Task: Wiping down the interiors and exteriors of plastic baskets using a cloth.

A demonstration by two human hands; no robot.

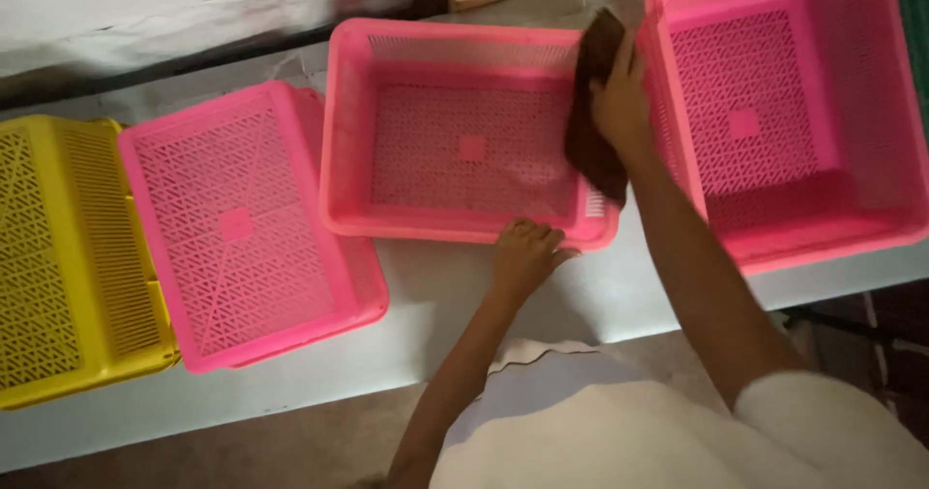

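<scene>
A pink perforated plastic basket (348, 112) sits upright in the middle of the white table (435, 286). My left hand (525, 254) grips its near rim. My right hand (619, 97) presses a dark brown cloth (592, 112) against the basket's right inner wall, the cloth draping over the rim.
A second upright pink basket (876, 112) stands at the right. An upturned pink basket (242, 223) lies at the left, and an upturned yellow basket (58, 257) beside it. A white sheet (145, 5) lies behind the table.
</scene>
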